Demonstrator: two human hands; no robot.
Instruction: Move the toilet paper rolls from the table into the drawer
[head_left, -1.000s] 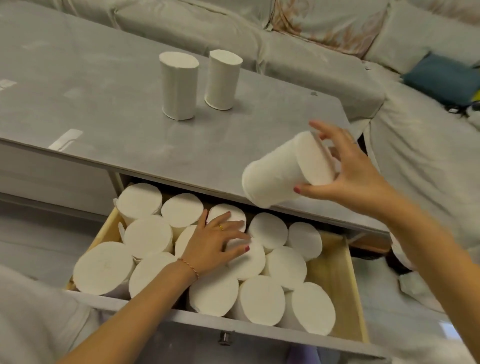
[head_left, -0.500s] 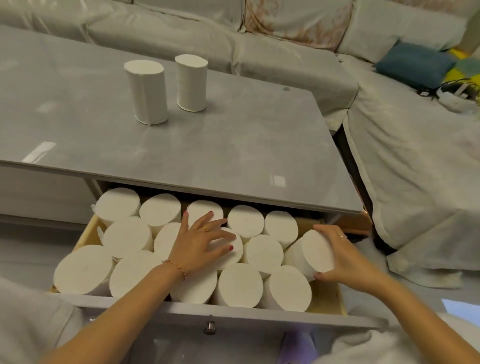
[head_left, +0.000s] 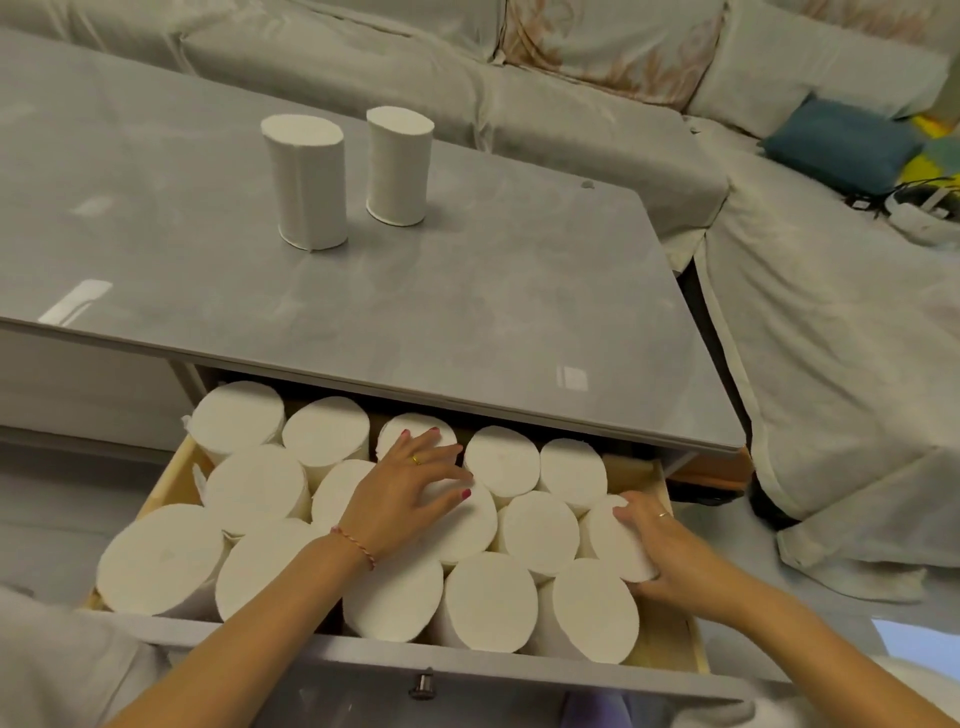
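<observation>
Two white toilet paper rolls stand upright side by side on the grey table (head_left: 519, 291): the left roll (head_left: 307, 182) and the right roll (head_left: 397, 166). Below the table's front edge the wooden drawer (head_left: 670, 644) is pulled out and packed with several upright rolls. My right hand (head_left: 670, 556) grips a roll (head_left: 618, 540) at the drawer's right end, tilted among the others. My left hand (head_left: 410, 493) lies flat with fingers spread on the tops of the middle rolls.
A covered grey sofa (head_left: 831, 322) wraps around the back and right of the table, with a blue cushion (head_left: 841, 145) and some cables on it. The drawer front has a small metal knob (head_left: 423, 685). A narrow gap separates table and sofa on the right.
My right hand brought a roll down from above the table into the drawer's right end and has pushed it in among the others. My left hand stayed on the middle rolls.
</observation>
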